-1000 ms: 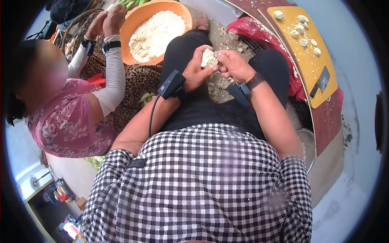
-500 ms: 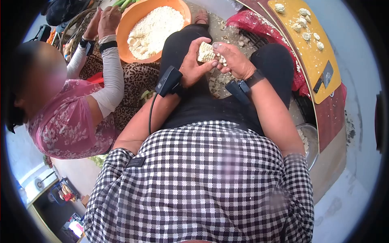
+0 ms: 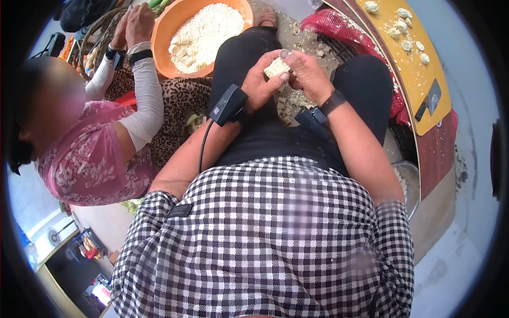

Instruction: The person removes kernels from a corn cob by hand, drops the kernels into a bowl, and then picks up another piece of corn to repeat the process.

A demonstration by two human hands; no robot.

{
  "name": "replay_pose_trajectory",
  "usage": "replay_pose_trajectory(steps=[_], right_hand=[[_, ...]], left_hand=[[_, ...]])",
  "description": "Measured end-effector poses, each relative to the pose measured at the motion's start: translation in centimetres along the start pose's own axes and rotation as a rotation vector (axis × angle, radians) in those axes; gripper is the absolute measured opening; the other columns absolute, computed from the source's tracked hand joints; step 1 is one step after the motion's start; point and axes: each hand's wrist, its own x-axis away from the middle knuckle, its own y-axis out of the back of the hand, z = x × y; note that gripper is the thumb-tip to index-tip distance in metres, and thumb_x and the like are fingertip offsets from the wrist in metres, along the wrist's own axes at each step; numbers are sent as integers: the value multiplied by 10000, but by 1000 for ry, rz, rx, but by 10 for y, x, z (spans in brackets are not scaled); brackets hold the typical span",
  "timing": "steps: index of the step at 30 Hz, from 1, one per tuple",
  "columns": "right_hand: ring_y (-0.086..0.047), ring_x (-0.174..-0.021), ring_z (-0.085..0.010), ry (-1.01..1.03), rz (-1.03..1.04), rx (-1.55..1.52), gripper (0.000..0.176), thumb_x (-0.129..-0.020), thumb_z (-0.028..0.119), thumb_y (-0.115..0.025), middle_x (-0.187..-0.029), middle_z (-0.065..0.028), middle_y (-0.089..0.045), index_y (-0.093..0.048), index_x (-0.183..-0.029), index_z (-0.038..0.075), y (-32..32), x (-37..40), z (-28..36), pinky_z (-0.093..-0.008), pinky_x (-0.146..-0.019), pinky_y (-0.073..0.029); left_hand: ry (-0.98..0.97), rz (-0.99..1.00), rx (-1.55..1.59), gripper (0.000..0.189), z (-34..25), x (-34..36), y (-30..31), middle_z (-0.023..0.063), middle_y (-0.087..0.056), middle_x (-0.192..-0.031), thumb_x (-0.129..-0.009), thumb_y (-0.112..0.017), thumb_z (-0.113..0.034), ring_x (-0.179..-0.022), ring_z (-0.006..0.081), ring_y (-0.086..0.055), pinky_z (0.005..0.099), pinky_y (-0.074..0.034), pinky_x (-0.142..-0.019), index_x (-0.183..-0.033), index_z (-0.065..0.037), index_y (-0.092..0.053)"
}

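Observation:
A short piece of white corn cob [image 3: 277, 68] sits in my left hand [image 3: 263, 82], whose fingers and thumb wrap round it. My right hand [image 3: 307, 77] is closed against the cob's right side, its thumb at the top edge of the cob. The inside of its fingers is hidden, so whether loose kernels lie there does not show. Both hands are above the gap between my knees. Beyond them at the upper left stands an orange basin [image 3: 157, 42] holding loose white kernels [image 3: 212, 32] and several cob pieces.
A person [image 3: 95, 143] sits at the left, hands raised near the basin. On the right, a yellow board [image 3: 424, 119] holds cob pieces [image 3: 405, 45] and a cleaver [image 3: 433, 97]. A red mesh sack [image 3: 339, 26] lies beside it. A metal bowl [image 3: 413, 212] is lower right.
Kernels that showed in my right hand are out of sight. Its fingers have closed in on the cob, which is turned a little. The view has shifted slightly.

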Motion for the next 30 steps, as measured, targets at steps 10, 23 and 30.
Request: replay_pose_trajectory(steps=[10, 23, 30], right_hand=[[-509, -603, -79, 151, -6, 238, 510, -855, 524, -582, -720, -24, -543, -557, -895, 17, -1, -8, -9, -226, -512, -418], [-561, -697, -309, 425, -89, 623, 365, -969, 325, -409, -753, -194, -569, -532, -899, -12, -4, -15, -11, -372, -668, -449], [-575, -698, -262, 381, -129, 516, 346, -969, 268, -379, -743, -149, -590, -569, -927, -18, -7, -17, -9, -365, -668, -454]], left_hand=[[-40, 20, -75, 609, -2, -2, 1, 71, -537, -1154, -772, -690, -109, -1055, 143, -511, 297, -423, -916, -1305, -17, -408], [-1, -71, -130, 634, -9, 2, -4, 75, -556, -1198, -756, -662, -56, -1061, 111, -520, 262, -424, -921, -1341, -11, -421], [-64, -93, -131, 631, -4, -1, -4, 76, -612, -1081, -732, -657, -19, -901, 87, -575, 252, -490, -800, -1326, -28, -444]])
